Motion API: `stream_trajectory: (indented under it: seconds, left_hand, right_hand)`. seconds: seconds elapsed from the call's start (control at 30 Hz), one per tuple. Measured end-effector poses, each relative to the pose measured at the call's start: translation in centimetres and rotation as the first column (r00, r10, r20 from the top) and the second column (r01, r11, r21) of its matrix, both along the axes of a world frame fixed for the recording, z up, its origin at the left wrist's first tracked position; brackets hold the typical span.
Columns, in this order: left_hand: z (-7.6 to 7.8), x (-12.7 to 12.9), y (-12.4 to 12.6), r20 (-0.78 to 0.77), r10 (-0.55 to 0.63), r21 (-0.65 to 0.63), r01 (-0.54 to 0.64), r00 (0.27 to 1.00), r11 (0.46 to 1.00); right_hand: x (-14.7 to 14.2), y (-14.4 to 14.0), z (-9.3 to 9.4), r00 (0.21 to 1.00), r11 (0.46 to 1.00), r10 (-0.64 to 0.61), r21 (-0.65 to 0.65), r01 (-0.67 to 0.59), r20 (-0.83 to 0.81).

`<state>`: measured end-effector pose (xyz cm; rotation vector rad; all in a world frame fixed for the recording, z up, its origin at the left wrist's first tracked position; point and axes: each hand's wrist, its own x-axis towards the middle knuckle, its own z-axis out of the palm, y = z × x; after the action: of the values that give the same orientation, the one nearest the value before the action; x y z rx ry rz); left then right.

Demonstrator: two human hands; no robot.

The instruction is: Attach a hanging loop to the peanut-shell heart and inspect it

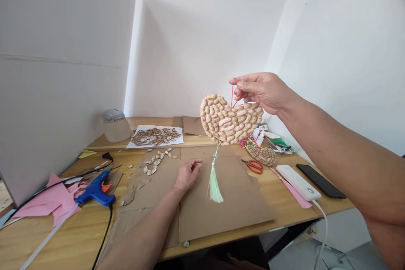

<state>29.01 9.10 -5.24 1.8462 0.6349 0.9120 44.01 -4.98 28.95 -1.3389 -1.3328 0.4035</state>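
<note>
A red cord loop (232, 96) is pinched between the thumb and fingers of my right hand (261, 90), raised in front of the wall. From it hangs a heart-shaped ornament (226, 124) covered in peanut shells, tilted, with bits of pink showing between them. A pale green tassel (215, 183) dangles from its lower point over the cardboard (240, 202). My left hand (189, 173) rests on the cardboard, left of the tassel, fingers loosely curled and slightly apart, with nothing visible in them.
A blue glue gun (96, 190) with its cord lies left, near pink paper scraps (47, 202). Peanut shells (155, 136) cover a white sheet behind. Right are red-handled scissors (255, 166), another peanut-covered piece (262, 155), a white power bank (299, 182) and a black phone (321, 180).
</note>
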Motion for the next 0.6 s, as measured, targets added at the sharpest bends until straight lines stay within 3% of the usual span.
stream_trajectory:
  seconds: [0.2,0.6]
  left_hand:
    - [0.1,0.1,0.0,0.006,-0.001,0.013,0.001,1.000,1.000]
    - [0.1,0.0,0.5,0.025,0.134,0.035,-0.135,0.991,0.990]
  right_hand:
    - [-0.6,0.1,0.0,1.000,1.000,0.026,0.000,-0.026,0.000]
    - [-0.7,-0.7,1.2,1.000,1.000,0.007,0.018,-0.007,-0.002]
